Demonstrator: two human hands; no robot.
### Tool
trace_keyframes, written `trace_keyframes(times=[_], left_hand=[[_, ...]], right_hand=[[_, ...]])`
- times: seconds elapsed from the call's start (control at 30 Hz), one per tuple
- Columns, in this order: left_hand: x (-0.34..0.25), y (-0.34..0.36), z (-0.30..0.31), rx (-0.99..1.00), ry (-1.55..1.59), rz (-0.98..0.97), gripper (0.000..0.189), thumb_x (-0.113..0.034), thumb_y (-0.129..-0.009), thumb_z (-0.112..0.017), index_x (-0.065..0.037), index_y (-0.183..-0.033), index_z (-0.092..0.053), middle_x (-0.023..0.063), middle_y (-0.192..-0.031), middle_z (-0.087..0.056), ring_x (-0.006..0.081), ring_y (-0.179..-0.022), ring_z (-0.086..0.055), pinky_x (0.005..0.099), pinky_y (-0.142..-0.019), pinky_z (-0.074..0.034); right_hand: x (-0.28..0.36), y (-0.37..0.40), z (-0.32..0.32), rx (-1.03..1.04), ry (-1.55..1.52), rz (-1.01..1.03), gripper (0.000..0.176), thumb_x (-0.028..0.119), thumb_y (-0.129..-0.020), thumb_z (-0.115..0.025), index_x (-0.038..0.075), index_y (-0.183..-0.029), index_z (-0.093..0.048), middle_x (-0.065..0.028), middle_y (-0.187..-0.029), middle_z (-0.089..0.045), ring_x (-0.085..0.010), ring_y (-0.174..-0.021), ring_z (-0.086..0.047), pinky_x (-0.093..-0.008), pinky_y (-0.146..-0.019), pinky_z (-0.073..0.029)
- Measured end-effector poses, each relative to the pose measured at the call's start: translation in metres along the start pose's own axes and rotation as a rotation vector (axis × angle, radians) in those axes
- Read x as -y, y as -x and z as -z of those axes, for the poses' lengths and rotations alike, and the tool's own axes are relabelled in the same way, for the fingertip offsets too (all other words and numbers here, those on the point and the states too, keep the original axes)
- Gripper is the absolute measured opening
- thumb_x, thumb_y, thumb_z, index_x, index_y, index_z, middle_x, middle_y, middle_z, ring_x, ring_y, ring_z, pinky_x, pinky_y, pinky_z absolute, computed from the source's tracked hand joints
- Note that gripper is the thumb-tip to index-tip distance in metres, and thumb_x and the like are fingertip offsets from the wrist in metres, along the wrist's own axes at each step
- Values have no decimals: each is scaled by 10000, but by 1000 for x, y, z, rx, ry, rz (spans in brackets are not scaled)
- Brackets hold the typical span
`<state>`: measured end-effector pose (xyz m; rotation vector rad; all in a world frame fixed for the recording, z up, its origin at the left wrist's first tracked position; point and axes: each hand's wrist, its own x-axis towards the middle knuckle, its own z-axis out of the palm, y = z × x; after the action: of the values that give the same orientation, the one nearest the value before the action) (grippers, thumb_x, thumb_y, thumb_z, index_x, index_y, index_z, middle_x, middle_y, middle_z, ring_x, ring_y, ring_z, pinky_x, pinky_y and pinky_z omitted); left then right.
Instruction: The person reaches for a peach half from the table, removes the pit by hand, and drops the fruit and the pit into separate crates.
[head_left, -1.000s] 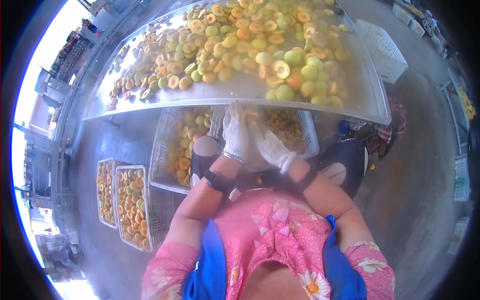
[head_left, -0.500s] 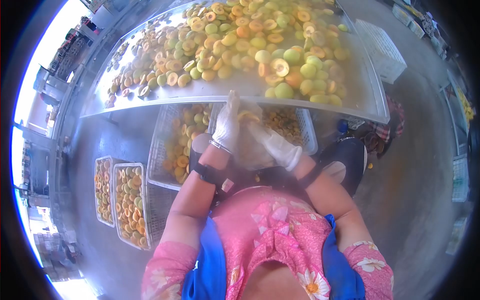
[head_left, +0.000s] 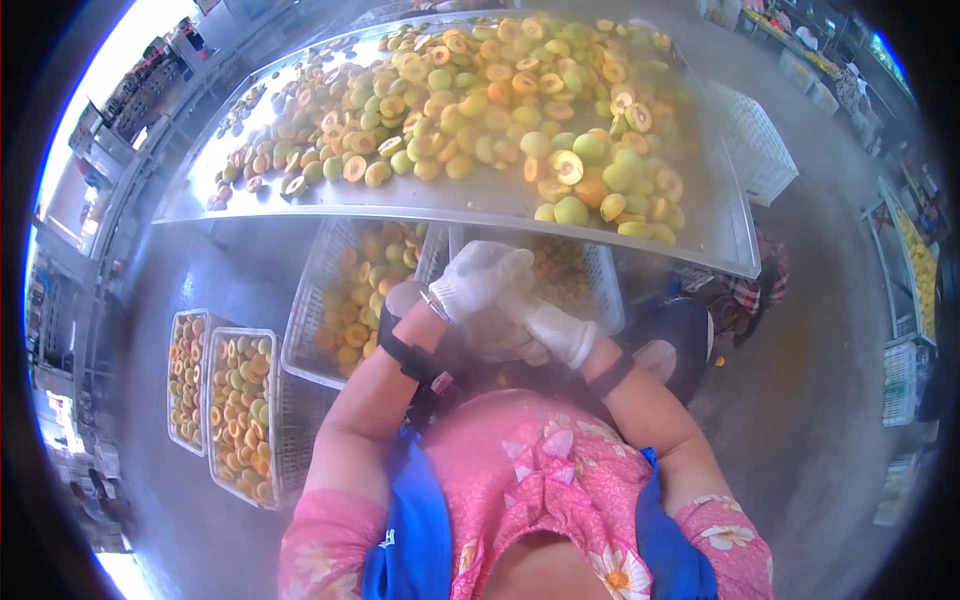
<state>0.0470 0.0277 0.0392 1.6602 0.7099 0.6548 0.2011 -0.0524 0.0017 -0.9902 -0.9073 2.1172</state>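
My left hand (head_left: 482,280), in a white glove, is closed with its fingers curled inward, just below the front edge of the metal tray (head_left: 440,214). Close against it, lower and to the right, my gloved right hand (head_left: 556,332) is also closed. Whatever lies between the hands is blurred and hidden by the gloves. Halved apricots (head_left: 460,165), yellow, green and orange, cover much of the tray, some with the cut face up. Under the hands stand a crate of apricot halves (head_left: 372,290) on the left and a second crate (head_left: 606,285) with smaller orange-brown pieces.
Two more crates (head_left: 296,420) full of apricot halves stand on the floor at the left. A white crate (head_left: 755,150) sits beyond the tray's right side. Red checked cloth (head_left: 768,270) shows beneath the tray's right corner. Worktables with yellow fruit (head_left: 918,260) line the far right.
The left hand has drawn down from the tray edge, its straight fingers now curled. An apricot half seen between the hands is now out of sight. The view has shifted slightly.
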Motion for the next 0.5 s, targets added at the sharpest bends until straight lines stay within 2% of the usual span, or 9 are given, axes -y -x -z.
trace_keyframes(times=[0.07,0.1,0.13,0.2,0.3,0.33,0.4,0.43,0.5], left_hand=[[6,5,1,-57,-19,84,480,-425,-1007,-501,-3,-861,-675,94,-817,-697,162,-800,-632,308,-766,-502],[15,-2,9,-33,-11,-128,503,-442,-1011,-470,-6,-856,-666,110,-811,-688,194,-789,-644,319,-747,-513],[28,4,4,-220,432,123,528,-469,-1013,-451,-14,-815,-634,121,-780,-661,236,-759,-647,344,-722,-526],[16,8,-3,-374,893,160,538,-485,-1013,-441,-36,-757,-591,116,-742,-622,256,-690,-617,363,-690,-527],[15,5,2,-546,1107,136,521,-508,-1013,-430,-69,-754,-539,96,-724,-563,245,-671,-568,365,-656,-504],[14,4,8,-635,1214,104,516,-514,-1014,-422,-76,-765,-530,92,-729,-553,241,-674,-556,361,-644,-496],[29,13,37,-515,1425,-15,499,-487,-1023,-425,-65,-789,-556,76,-752,-588,224,-721,-575,336,-671,-490],[50,18,55,-667,1101,-11,492,-469,-1021,-445,-43,-829,-599,84,-798,-631,209,-746,-596,321,-685,-493],[60,35,89,-867,510,24,457,-406,-1010,-510,9,-956,-691,110,-947,-717,180,-804,-653,291,-721,-512]], right_hand=[[1,2,-1,45,28,-37,399,557,-991,-479,177,-894,-549,83,-552,-354,-32,-379,-268,-211,-342,-195],[7,6,-9,173,-143,-92,401,554,-994,-474,170,-903,-544,82,-555,-352,-29,-374,-270,-205,-335,-200],[10,6,-16,301,-315,-148,404,551,-996,-469,163,-911,-539,81,-558,-350,-27,-370,-272,-199,-328,-204],[5,-4,-19,375,-427,-149,432,557,-999,-442,137,-946,-529,76,-570,-351,-22,-361,-266,-194,-313,-210],[4,-13,-16,655,-627,-151,472,558,-1006,-399,104,-1001,-528,76,-581,-336,-7,-362,-252,-182,-309,-209],[4,-11,-13,660,-617,-165,472,558,-1006,-399,104,-1001,-528,76,-581,-336,-7,-362,-252,-182,-309,-209],[13,-2,-15,564,-624,-179,482,553,-1011,-383,97,-1004,-539,75,-581,-336,-7,-362,-246,-178,-309,-211],[16,-3,-10,329,-357,-188,517,597,-997,-394,106,-1003,-555,84,-591,-333,5,-379,-232,-184,-318,-197],[-32,-46,44,-100,836,11,483,509,-976,-456,64,-1117,-580,-109,-732,-598,-252,-585,-574,-387,-536,-465]])
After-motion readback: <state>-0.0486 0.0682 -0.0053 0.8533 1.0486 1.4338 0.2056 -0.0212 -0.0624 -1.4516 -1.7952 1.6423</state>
